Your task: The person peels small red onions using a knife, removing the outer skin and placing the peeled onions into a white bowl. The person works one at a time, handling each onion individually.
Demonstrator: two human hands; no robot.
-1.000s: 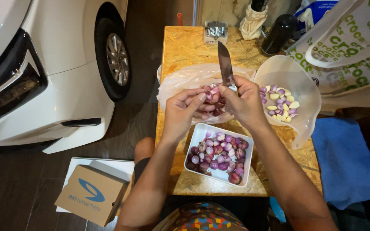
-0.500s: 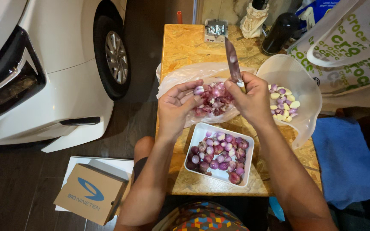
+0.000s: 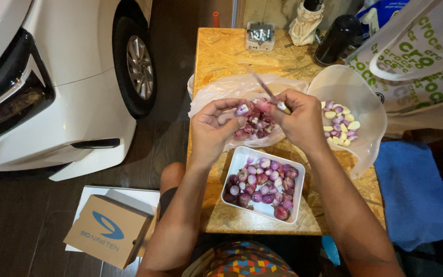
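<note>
Cardboard box on floor at far left, beside white car. Left hand half curled, fingertips pinching one shallot above plastic sheet of peelings. White tray of shallots below. Right hand closed around knife, blade angled up-left. Clear bowl of peeled pieces at right.

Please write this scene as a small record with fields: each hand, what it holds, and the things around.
left hand: holds one small shallot in the fingertips
right hand: grips a knife, blade pointing up and away
under the hands: clear plastic bag with purple peels
near: white square dish of purple shallots
right: clear bowl of peeled cloves
surface: wooden table
floor: cardboard box
</note>
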